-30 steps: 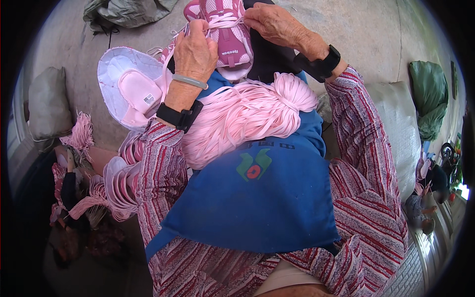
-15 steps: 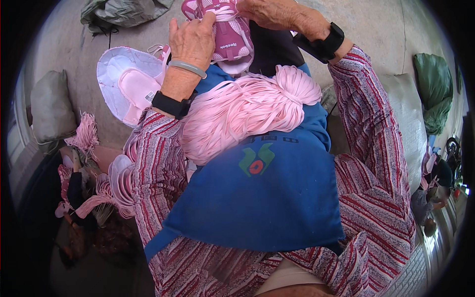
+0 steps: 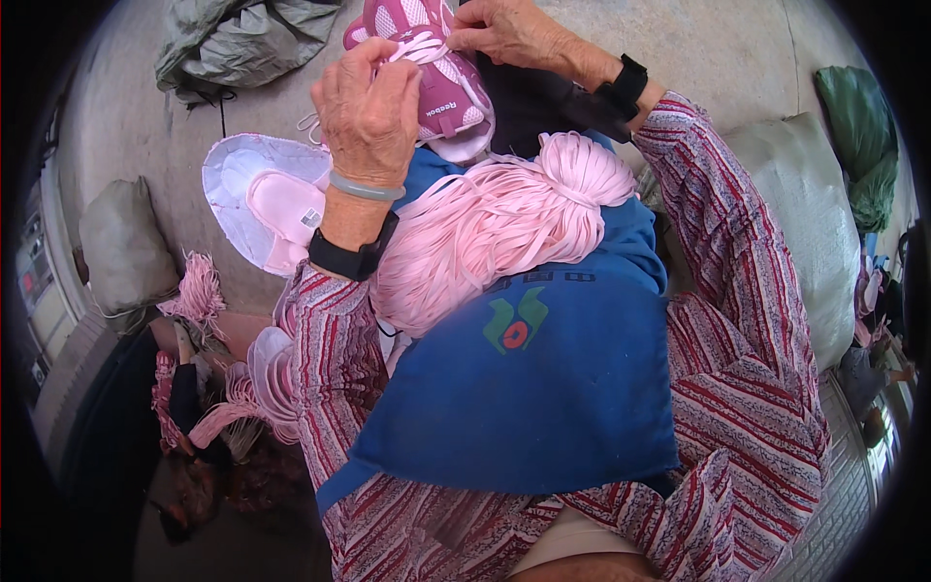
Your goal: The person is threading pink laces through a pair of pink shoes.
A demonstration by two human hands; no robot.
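A magenta and pink mesh shoe upper (image 3: 448,94) lies at the top of the view, with a pale pink shoelace (image 3: 423,46) threaded across its front. My left hand (image 3: 370,118) is closed at the left side of the shoe, its fingertips pinching the lace. From the right, my right hand (image 3: 511,35) reaches in with thumb and forefinger pinched on the lace at the shoe's edge. A thick tied bundle of pale pink laces (image 3: 485,238) rests on my lap, over the blue apron (image 3: 524,407). Left of my left wrist sits another upper, white and pink (image 3: 260,199).
A grey-green cloth bundle (image 3: 242,44) lies at the far left, and a grey sack (image 3: 126,242) stands below it. More pink laces (image 3: 199,291) and stacked pink pieces (image 3: 272,373) are beside my left arm. At right are a white sack (image 3: 790,223) and a green bag (image 3: 858,141).
My left hand has turned and its fingers have drawn in from lying over the shoe to a pinch. My right hand has shifted slightly. The whole view has tilted a little.
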